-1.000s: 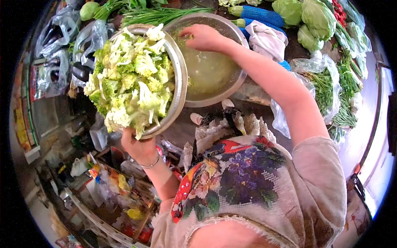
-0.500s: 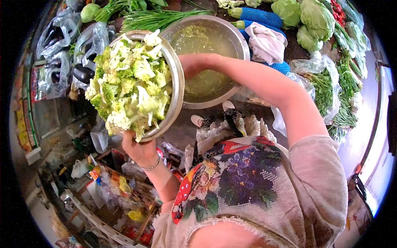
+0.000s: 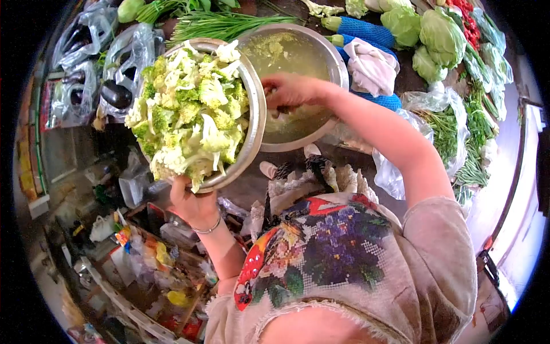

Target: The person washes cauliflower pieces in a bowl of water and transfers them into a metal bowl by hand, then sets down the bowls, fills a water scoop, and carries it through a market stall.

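My left hand (image 3: 193, 203) grips the near edge of a round metal bowl (image 3: 256, 123) from below, and the bowl is tilted towards me. Cut broccoli and cauliflower florets (image 3: 192, 114) are heaped in it above the rim. Beside the bowl's right rim is my right hand (image 3: 292, 92), over a wide metal basin (image 3: 342, 74). Its fingers are loosely bent and apart, and I see nothing held in them. Cloudy water (image 3: 303, 54) with small green bits floating on it fills part of the basin. The bowl covers the basin's left side.
Behind the basin lie long green stalks (image 3: 223, 26). To its right are a pale cloth (image 3: 372, 66), blue-netted vegetables (image 3: 366, 31), cabbages (image 3: 441, 37) and bagged greens (image 3: 438, 123). Eggplants (image 3: 116, 93) in plastic bags lie at the left. Clutter (image 3: 154, 258) stands below left.
My right hand has come out from behind the bowl's rim into sight over the basin. The bowl, held in my left hand, has shifted slightly right in view.
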A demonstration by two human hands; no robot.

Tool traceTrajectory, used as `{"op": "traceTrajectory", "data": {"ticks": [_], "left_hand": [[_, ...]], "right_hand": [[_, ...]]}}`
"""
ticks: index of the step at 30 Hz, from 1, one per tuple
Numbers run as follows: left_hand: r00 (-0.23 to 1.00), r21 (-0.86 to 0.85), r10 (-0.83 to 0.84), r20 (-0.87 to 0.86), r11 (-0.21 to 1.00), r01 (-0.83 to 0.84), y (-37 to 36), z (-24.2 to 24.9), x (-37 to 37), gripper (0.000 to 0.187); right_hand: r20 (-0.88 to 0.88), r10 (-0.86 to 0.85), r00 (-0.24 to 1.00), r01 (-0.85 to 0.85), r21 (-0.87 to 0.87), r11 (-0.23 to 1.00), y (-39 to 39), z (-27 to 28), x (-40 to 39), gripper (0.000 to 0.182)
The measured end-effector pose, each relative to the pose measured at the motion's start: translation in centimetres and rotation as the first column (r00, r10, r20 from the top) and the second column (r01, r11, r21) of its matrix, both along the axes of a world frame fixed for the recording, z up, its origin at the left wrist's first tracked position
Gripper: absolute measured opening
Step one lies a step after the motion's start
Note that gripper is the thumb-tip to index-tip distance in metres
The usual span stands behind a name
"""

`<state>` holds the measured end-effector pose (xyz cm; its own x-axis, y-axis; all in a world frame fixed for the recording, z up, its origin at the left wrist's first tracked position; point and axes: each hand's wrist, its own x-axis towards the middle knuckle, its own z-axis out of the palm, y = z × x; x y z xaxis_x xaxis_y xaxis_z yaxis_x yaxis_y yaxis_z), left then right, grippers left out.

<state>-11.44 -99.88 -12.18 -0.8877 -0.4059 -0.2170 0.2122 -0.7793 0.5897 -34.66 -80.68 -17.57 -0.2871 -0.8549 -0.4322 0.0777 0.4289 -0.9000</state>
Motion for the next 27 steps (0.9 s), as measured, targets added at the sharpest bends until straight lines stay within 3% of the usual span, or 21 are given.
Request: {"op": "traceTrajectory", "data": {"ticks": [2,4,8,9,10,12,13,14,16,18,20,21,22,23,24,27], "left_hand": [[0.999,0.028,0.049,0.018,0.998,-0.05,0.3,-0.1,-0.2,0.034],[0.999,0.016,-0.015,-0.044,1.0,0.016,0.4,-0.4,-0.2,0.033],[1.0,0.022,-0.003,-0.002,1.0,0.003,0.6,-1.0,-0.8,0.037],[0.969,-0.006,0.122,0.213,0.992,-0.124,1.4,-0.6,-0.8,0.021],[0.997,0.032,0.013,0.075,0.999,-0.016,-0.2,-3.4,0.6,0.035],[0.995,-0.006,0.039,0.097,0.999,-0.038,0.9,-3.1,-0.1,0.034],[1.0,0.052,-0.029,0.001,0.998,0.029,0.8,-3.5,-0.4,0.033],[0.997,0.04,0.026,0.068,0.999,-0.028,1.2,-3.7,-0.5,0.029],[0.978,0.001,0.066,0.197,0.998,-0.067,2.3,-3.6,-1.3,0.026],[0.998,-0.02,-0.033,0.053,0.999,0.035,2.2,-5.5,-1.1,0.03],[0.911,-0.036,0.113,0.397,0.994,-0.107,3.9,-3.5,-2.5,0.034],[0.919,0.014,0.079,0.387,0.996,-0.092,4.2,-3.8,-3.0,0.039],[0.963,0.007,0.043,0.268,0.999,-0.046,4.3,-4.1,-3.3,0.044],[0.965,0.01,0.032,0.259,0.999,-0.036,4.7,-4.1,-3.6,0.044],[0.968,0.014,0.019,0.25,1.0,-0.023,5.1,-4.0,-3.9,0.045],[0.973,0.05,0.003,0.232,0.999,-0.015,6.0,-3.4,-4.4,0.032]], "right_hand": [[0.332,-0.117,0.936,0.178,-0.161,0.971,1.5,0.2,-1.5,0.038],[0.602,-0.206,0.771,0.412,-0.227,0.882,2.6,0.9,-1.9,0.036],[0.662,-0.173,0.73,0.455,-0.279,0.846,3.3,0.0,-3.1,0.039],[0.709,-0.197,0.677,0.515,-0.265,0.815,3.6,-0.3,-3.4,0.043],[0.678,-0.377,0.631,0.622,-0.152,0.768,3.2,1.6,-3.0,0.042],[0.702,-0.375,0.606,0.689,-0.228,0.688,3.3,2.1,-3.6,0.04],[0.705,-0.398,0.587,0.713,-0.218,0.666,3.2,3.0,-3.8,0.037],[0.691,-0.376,0.617,0.707,-0.277,0.651,2.9,3.6,-4.0,0.035],[0.553,-0.47,0.688,0.703,-0.346,0.621,2.2,6.7,-3.1,0.03],[0.439,-0.502,0.746,0.666,-0.506,0.548,0.9,9.4,-1.7,0.021],[0.29,-0.515,0.807,0.582,-0.537,0.611,-0.2,11.3,-0.5,0.021],[0.059,-0.568,0.821,0.479,-0.614,0.628,-0.9,11.6,0.4,0.02],[-0.172,-0.606,0.777,0.362,-0.665,0.653,-1.5,11.9,1.1,0.02],[-0.352,-0.621,0.701,0.146,-0.781,0.608,-2.2,11.9,1.5,0.022],[-0.568,-0.536,0.624,-0.027,-0.702,0.712,-1.9,12.9,2.1,0.021],[-0.734,-0.469,0.491,-0.169,-0.608,0.776,-3.1,11.4,3.8,0.028]]}}
